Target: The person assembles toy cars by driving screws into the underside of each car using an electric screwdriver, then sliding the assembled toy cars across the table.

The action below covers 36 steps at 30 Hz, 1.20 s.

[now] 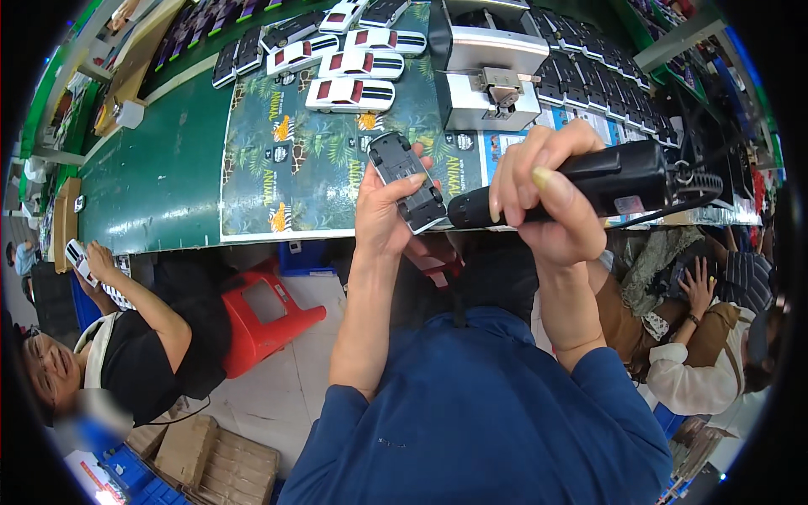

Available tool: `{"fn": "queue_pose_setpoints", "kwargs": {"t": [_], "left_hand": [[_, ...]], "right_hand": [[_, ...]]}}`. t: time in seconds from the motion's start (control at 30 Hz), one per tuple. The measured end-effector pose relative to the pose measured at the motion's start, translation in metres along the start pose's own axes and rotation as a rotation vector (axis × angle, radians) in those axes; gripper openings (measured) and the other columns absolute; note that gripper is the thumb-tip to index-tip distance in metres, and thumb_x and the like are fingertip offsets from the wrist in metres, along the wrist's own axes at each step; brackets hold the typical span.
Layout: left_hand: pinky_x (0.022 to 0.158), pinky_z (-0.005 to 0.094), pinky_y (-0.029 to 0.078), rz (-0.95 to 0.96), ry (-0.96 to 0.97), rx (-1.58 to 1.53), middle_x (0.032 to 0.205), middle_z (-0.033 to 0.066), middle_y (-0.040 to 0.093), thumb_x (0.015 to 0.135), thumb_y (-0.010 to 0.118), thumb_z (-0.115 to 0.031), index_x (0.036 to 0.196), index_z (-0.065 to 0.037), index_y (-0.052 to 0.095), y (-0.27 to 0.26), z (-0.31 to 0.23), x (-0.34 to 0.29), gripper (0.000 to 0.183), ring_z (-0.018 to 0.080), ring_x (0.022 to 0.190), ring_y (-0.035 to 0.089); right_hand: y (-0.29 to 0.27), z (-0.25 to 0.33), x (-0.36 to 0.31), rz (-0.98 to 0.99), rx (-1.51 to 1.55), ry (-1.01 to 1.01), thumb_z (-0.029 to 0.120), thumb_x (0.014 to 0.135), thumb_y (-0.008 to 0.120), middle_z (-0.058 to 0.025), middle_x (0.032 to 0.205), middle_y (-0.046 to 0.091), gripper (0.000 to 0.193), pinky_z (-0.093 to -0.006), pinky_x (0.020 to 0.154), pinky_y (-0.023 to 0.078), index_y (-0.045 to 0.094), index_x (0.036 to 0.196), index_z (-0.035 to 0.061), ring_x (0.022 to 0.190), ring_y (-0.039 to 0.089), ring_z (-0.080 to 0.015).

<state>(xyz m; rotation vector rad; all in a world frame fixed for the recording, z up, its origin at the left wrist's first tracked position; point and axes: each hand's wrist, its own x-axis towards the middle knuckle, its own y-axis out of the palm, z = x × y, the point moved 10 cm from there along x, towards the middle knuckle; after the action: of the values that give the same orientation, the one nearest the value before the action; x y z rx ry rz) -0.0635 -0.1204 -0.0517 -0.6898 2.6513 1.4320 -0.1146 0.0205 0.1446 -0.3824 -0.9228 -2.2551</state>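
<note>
My left hand [389, 202] grips a toy car [407, 181] turned over, its dark grey underside and wheels facing up. In my right hand [551, 189] is a black electric screwdriver [619, 181] with a cord, held level. Its nose points left and meets or nearly meets the lower right end of the car; whether they touch I cannot tell. Beyond my hands, several white toy cars [351, 95] with black stripes and red windows stand in a group, with a few upside-down ones at the back left.
A metal fixture [491, 101] stands behind my right hand. Rows of dark car undersides [589, 80] fill the back right. Printed sheets [290, 168] cover part of the green bench [156, 189]. A seated person at left holds a white car [82, 261] near a red stool [265, 316]; another sits at right.
</note>
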Motion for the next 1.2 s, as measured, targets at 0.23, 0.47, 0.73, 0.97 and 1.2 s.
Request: {"fn": "queue_pose_setpoints", "kwargs": {"t": [0.23,0.47,0.73,0.97,1.2], "left_hand": [[0.08,0.0427,0.061,-0.011,-0.014,-0.03,0.12,0.0154,0.062,0.075,0.066,0.013,0.12,-0.003,0.052,-0.001,0.004,0.001,0.049,0.0244,0.105,0.064],[0.08,0.0436,0.06,-0.041,-0.067,-0.069,0.119,0.0147,0.062,0.075,0.064,0.012,0.121,-0.002,0.052,0.002,0.005,0.002,0.049,0.0241,0.105,0.064],[0.079,0.0428,0.06,-0.031,-0.093,-0.076,0.119,0.0135,0.062,0.076,0.063,0.012,0.118,-0.001,0.054,0.0,0.003,0.003,0.045,0.0247,0.105,0.064],[0.079,0.0447,0.06,-0.033,-0.104,-0.096,0.118,0.0139,0.062,0.076,0.059,0.013,0.122,0.0,0.051,-0.001,0.006,0.003,0.048,0.0255,0.106,0.064],[0.08,0.0459,0.059,-0.029,-0.105,-0.123,0.115,0.0157,0.063,0.079,0.059,0.01,0.127,-0.001,0.05,-0.002,0.0,0.001,0.05,0.027,0.102,0.065]], "right_hand": [[0.001,-0.011,-0.008,-0.056,-0.108,0.071,0.004,0.083,0.07,-0.0106,0.071,0.059,0.016,-0.0285,0.056,0.051,0.055,0.087,0.0014,0.053,0.054,-0.0127],[0.015,-0.02,-0.007,0.061,-0.329,0.145,0.004,0.08,0.072,-0.007,0.07,0.058,0.018,-0.0317,0.063,0.049,0.054,0.079,0.0052,0.056,0.054,-0.0135],[0.022,-0.032,-0.002,0.203,-0.255,0.101,0.002,0.078,0.073,-0.0098,0.065,0.055,0.023,-0.0302,0.05,0.047,0.05,0.079,0.0032,0.052,0.052,-0.0161],[0.019,-0.032,-0.007,0.182,-0.245,0.099,0.004,0.078,0.074,-0.009,0.064,0.054,0.024,-0.0302,0.049,0.047,0.05,0.08,0.0034,0.05,0.051,-0.0155],[0.022,-0.024,-0.015,0.176,-0.187,0.129,-0.003,0.075,0.075,-0.0063,0.069,0.062,0.021,-0.0291,0.057,0.047,0.056,0.081,0.0042,0.06,0.059,-0.0143]]}}
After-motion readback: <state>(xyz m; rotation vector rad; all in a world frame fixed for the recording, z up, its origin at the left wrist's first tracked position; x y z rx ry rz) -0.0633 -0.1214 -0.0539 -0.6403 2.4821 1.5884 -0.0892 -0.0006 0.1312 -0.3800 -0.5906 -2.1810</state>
